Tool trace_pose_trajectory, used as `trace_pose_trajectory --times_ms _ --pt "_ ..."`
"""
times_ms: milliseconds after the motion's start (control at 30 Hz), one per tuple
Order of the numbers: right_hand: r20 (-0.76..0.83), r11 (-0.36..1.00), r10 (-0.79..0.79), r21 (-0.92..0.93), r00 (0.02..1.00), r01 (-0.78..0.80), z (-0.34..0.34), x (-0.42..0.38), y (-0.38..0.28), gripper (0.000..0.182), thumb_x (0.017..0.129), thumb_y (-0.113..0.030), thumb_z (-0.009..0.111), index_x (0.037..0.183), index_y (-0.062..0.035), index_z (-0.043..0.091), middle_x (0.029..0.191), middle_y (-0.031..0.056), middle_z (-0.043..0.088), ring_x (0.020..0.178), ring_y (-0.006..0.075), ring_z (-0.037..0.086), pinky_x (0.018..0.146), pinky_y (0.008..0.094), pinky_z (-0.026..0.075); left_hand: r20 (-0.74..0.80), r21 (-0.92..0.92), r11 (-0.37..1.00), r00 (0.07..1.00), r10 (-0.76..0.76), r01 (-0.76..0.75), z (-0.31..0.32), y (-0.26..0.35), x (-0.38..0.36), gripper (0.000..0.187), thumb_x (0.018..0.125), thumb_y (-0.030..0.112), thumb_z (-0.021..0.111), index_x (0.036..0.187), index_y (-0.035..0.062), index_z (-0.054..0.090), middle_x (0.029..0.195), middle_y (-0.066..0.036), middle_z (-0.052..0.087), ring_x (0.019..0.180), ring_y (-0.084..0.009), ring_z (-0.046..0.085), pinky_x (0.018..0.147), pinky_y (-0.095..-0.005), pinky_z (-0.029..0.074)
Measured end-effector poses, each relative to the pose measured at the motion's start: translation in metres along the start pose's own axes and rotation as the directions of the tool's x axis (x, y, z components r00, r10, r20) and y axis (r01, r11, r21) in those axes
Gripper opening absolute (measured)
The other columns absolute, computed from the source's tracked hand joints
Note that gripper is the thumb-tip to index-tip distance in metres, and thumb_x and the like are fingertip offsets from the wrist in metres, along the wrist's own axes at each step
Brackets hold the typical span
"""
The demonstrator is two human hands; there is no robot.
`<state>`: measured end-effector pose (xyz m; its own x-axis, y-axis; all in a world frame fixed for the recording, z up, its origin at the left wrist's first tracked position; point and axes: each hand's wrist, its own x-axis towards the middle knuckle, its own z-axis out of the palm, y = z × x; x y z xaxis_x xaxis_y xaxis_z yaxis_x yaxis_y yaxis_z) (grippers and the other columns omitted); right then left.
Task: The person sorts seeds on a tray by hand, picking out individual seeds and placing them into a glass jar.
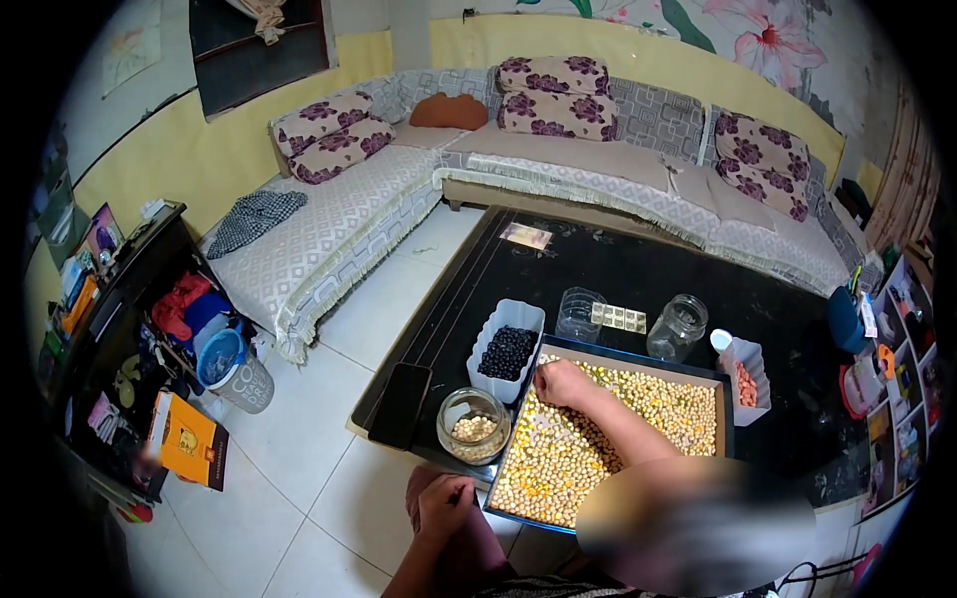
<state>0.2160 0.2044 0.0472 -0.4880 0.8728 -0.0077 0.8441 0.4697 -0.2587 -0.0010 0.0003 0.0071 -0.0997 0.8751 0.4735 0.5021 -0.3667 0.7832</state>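
Note:
My right hand (pixel 565 384) reaches into the upper left of a shallow, blue-edged tray (pixel 726 404). Its fingers are bent together over the layer of pale round beans mixed with yellow kernels (pixel 558 468); whatever they pinch is hidden. Over my knee, beside the tray's lower left corner, my left hand (pixel 444 506) is curled closed, with a small dark spot at its fingers that I cannot make out. A clear plastic container of black beans (pixel 506 354) stands left of the tray. Below it, a round glass jar (pixel 474 427) holds some pale beans.
On the black table (pixel 638 274) are a phone (pixel 401 404), an open jar (pixel 678 327), a clear container (pixel 580 314), a white lid (pixel 721 341) and a container of reddish peanuts (pixel 746 387). A sofa (pixel 558 154) runs behind. A bin (pixel 237 374) stands on the floor at left.

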Motion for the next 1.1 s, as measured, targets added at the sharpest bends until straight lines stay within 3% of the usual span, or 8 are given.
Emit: trace_pose_trajectory --times_ms 133,233,333,400,533,667,800,1100 --pt "0.014 0.995 0.006 0.103 1.0 -0.007 -0.025 -0.01 -0.002 0.014 0.064 -0.02 0.064 0.07 -0.007 0.062 0.068 0.0123 0.062 0.064 0.0271 0.06 0.062 0.0344 0.048 -0.007 0.016 1.0 1.0 0.001 -0.001 0.001 -0.004 -0.001 0.006 0.071 0.003 0.064 0.076 0.0055 0.062 0.07 -0.007 0.06 0.06 -0.0188 0.058 0.053 -0.0275 0.045" --pt "-0.101 0.863 0.112 0.503 0.989 -0.046 -0.053 -0.019 -0.015 0.006 0.065 -0.007 0.063 0.07 -0.0033 0.06 0.061 0.002 0.058 0.057 0.0076 0.053 0.056 0.0231 0.045 0.015 0.031 1.0 1.0 -0.003 0.003 0.002 -0.005 -0.002 0.007 0.071 0.003 0.064 0.077 0.0054 0.062 0.07 -0.008 0.06 0.06 -0.0195 0.058 0.054 -0.0277 0.046" --pt "-0.134 0.667 0.07 0.743 0.988 0.054 -0.083 -0.026 -0.052 0.007 0.066 -0.009 0.063 0.071 -0.0035 0.062 0.057 0.0041 0.054 0.053 0.0058 0.047 0.053 0.0221 0.042 0.023 0.032 0.999 1.0 -0.019 0.018 0.001 -0.005 -0.002 0.007 0.07 0.003 0.064 0.077 0.0054 0.062 0.071 -0.008 0.061 0.061 -0.0203 0.058 0.055 -0.028 0.047" --pt "-0.236 0.652 -0.039 0.73 0.971 0.203 -0.081 -0.024 -0.071 0.008 0.068 -0.007 0.062 0.074 -0.0023 0.062 0.056 0.0013 0.05 0.055 0.0021 0.041 0.053 0.0193 0.04 0.016 0.033 0.999 1.0 -0.016 0.016 0.0 -0.002 -0.001 0.007 0.07 0.004 0.065 0.076 0.0054 0.063 0.071 -0.008 0.061 0.061 -0.0204 0.059 0.055 -0.028 0.047" --pt "-0.227 0.745 -0.275 0.564 0.934 0.356 -0.078 -0.03 -0.101 0.011 0.07 -0.006 0.067 0.078 -0.0009 0.061 0.066 0.0012 0.056 0.06 0.0061 0.052 0.057 0.021 0.045 0.016 0.074 0.997 0.999 -0.039 0.037 0.002 -0.007 -0.003 0.005 0.07 0.004 0.065 0.075 0.0053 0.063 0.072 -0.008 0.061 0.062 -0.0202 0.059 0.055 -0.028 0.047" --pt "-0.418 0.77 -0.092 0.546 0.904 0.331 -0.07 -0.03 -0.078 0.012 0.071 -0.009 0.068 0.08 -0.0029 0.063 0.071 0.0046 0.058 0.062 0.0092 0.055 0.058 0.0234 0.047 0.005 0.048 0.999 1.0 -0.014 0.014 0.003 -0.008 -0.003 0.005 0.071 0.004 0.064 0.075 0.0053 0.063 0.072 -0.008 0.061 0.062 -0.0201 0.059 0.055 -0.0279 0.047" --pt "-0.492 0.935 0.077 0.337 0.867 0.108 -0.046 -0.024 -0.016 0.015 0.07 -0.005 0.061 0.084 -0.0041 0.064 0.081 0.0114 0.059 0.071 0.0239 0.06 0.066 0.0324 0.049 -0.004 0.028 1.0 1.0 0.002 -0.002 0.003 -0.007 -0.003 0.006 0.07 0.004 0.064 0.075 0.0055 0.062 0.072 -0.008 0.061 0.061 -0.0202 0.059 0.055 -0.0276 0.047" --pt "-0.44 0.996 -0.045 0.054 0.897 0.076 -0.001 -0.017 0.025 0.02 0.07 -0.004 0.052 0.089 -0.0007 0.057 0.082 0.0165 0.056 0.083 0.0315 0.056 0.075 0.037 0.047 0.002 0.028 0.999 1.0 0.021 -0.021 0.003 -0.009 -0.003 0.006 0.07 0.003 0.065 0.076 0.0051 0.062 0.072 -0.009 0.061 0.062 -0.0206 0.059 0.055 -0.0277 0.047"
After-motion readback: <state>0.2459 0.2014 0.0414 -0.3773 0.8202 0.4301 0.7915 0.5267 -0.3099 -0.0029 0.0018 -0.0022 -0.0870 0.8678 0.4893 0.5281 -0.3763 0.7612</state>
